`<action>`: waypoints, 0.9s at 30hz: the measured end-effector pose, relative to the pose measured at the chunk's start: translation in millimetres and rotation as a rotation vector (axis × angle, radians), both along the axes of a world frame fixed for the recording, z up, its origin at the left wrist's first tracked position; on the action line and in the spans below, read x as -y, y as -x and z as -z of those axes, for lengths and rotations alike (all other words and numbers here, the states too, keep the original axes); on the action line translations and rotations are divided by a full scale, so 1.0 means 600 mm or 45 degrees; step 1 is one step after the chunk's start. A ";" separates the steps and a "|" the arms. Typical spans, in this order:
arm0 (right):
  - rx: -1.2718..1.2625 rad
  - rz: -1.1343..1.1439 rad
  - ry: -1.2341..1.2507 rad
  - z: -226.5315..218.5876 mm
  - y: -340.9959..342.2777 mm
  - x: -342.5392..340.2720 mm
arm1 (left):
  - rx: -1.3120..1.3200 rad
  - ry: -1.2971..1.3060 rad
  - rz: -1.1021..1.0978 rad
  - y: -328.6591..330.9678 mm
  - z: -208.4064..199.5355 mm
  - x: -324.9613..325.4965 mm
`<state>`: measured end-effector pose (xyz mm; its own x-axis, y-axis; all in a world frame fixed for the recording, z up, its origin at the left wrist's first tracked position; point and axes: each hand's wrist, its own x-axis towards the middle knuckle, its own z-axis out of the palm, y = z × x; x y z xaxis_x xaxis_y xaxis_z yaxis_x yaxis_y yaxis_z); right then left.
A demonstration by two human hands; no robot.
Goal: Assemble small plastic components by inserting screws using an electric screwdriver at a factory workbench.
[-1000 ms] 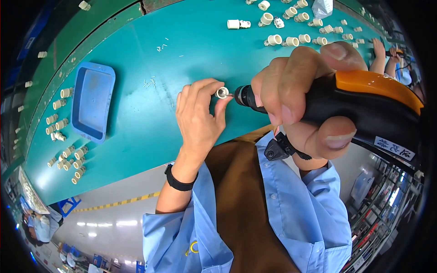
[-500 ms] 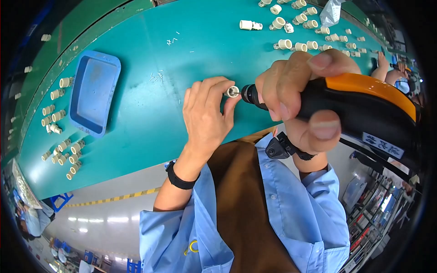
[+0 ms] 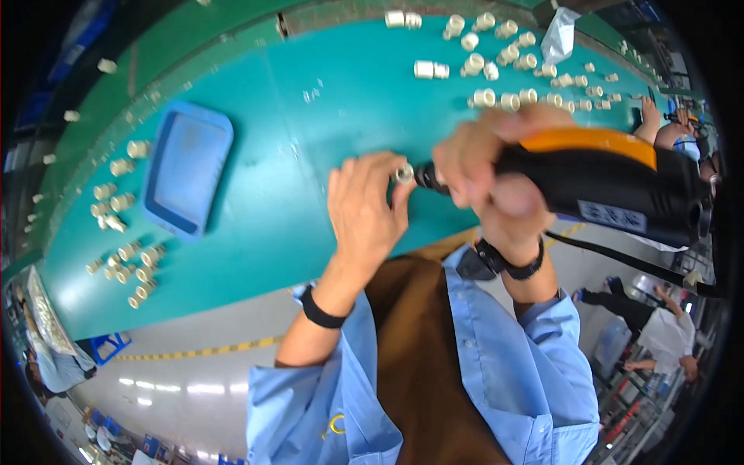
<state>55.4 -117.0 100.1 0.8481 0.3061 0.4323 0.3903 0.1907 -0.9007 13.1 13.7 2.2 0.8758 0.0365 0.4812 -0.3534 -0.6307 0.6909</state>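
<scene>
Pwr driver [image 3: 604, 184] – matt plast., tray [image 3: 186, 167] – smooth plast., shirt [image 3: 519, 372] cloth

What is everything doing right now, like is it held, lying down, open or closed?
Left hand: closed, pinching the fitting
Cream fitting: held between fingertips
Right hand: closed around the power tool
Power tool: held, nose toward the fitting; running or not, can't tell
Blue tray: right way up, open-topped
Far-side fittings: loose, scattered
Plastic bag: crumpled
</scene>
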 end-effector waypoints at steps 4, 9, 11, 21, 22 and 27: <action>0.265 -0.209 -0.577 -0.085 -0.007 0.047 | 0.055 0.020 -0.005 0.003 0.001 0.005; 0.276 -0.156 -0.528 -0.069 0.000 0.113 | -0.054 0.084 0.038 0.016 -0.034 -0.004; 0.099 -0.033 -0.532 -0.043 0.011 0.128 | -0.192 0.277 0.138 0.018 -0.075 -0.017; 0.089 0.156 -0.475 0.004 0.012 0.201 | -0.419 0.182 0.071 -0.351 -0.170 -0.049; 0.084 0.137 -0.476 0.005 0.008 0.194 | -0.420 0.099 -0.017 -0.391 -0.160 -0.064; 0.021 0.207 -0.487 0.019 0.007 0.208 | -0.653 -0.191 -0.229 -0.558 -0.081 -0.036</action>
<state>51.0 -242.1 88.8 0.8644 -0.0165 0.5026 0.4565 0.4450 -0.7705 347.8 35.0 50.5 0.9853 0.1706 0.0068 0.1261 -0.7544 0.6442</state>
